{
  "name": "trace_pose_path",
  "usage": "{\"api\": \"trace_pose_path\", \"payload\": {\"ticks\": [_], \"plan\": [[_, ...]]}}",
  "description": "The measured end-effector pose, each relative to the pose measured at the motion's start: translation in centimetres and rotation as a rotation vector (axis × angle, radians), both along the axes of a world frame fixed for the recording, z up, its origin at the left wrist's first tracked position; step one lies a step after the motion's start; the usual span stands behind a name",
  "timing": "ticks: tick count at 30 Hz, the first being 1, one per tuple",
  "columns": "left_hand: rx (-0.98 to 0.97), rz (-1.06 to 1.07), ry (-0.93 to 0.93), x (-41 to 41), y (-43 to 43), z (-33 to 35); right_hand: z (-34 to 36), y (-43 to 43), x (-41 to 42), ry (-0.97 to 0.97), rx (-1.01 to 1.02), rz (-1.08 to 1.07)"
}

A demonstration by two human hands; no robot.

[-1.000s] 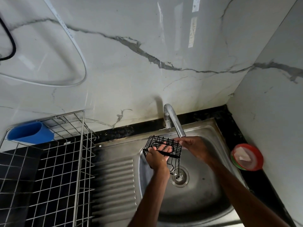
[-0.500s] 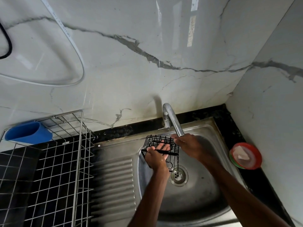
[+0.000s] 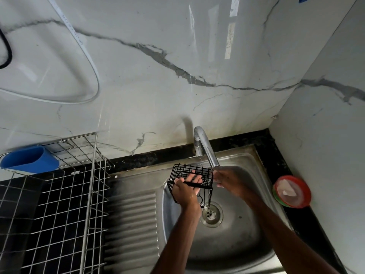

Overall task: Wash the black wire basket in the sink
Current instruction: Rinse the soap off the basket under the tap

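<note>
My left hand (image 3: 185, 191) holds the small black wire basket (image 3: 206, 172) over the steel sink (image 3: 227, 246), with fingers reaching inside it and the thumb over its near rim. The basket sits just left of the faucet (image 3: 205, 149) spout, above the drain (image 3: 211, 214). At the basket's right side my right hand (image 3: 230, 180) is blurred below the spout tip, its fingertips against the wires. I cannot make out any water stream.
A steel wire dish rack (image 3: 90, 175) stands on the black counter at left, with a blue cup holder (image 3: 29, 159) hooked on its back. A red and green dish (image 3: 291, 191) with a white piece lies right of the sink. Marble walls close the back and right.
The basket has stayed by the spout in my left hand. My right hand has shifted from the basket's far right corner to its right side and is blurred with motion.
</note>
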State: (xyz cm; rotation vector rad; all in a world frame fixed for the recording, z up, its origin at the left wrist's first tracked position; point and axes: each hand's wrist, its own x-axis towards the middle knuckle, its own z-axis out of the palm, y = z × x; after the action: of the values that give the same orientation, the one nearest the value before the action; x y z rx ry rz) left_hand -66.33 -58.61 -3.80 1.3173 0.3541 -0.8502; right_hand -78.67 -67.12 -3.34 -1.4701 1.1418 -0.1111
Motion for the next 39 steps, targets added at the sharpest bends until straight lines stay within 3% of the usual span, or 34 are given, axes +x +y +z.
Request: {"api": "trace_pose_path", "payload": {"ticks": [14,25,28,35,39], "plan": [[-0.031,0.016,-0.006,-0.3,0.7,0.7,1.2,-1.0,2.1,0.047,-0.004,-0.067],[-0.037,0.014,0.037,0.0,1.1,0.8,0.3,-0.5,2.1,0.026,-0.116,-0.348],[-0.037,-0.009,0.027,0.0,1.3,0.9,0.1,-0.8,2.0,0.045,-0.102,-0.289],[-0.021,-0.055,0.025,0.4,1.7,1.0,-0.3,-0.9,2.5,0.046,0.175,-0.109],[-0.022,-0.095,0.039,0.6,1.8,0.7,1.6,-0.8,2.1,0.087,0.099,-0.055]]}}
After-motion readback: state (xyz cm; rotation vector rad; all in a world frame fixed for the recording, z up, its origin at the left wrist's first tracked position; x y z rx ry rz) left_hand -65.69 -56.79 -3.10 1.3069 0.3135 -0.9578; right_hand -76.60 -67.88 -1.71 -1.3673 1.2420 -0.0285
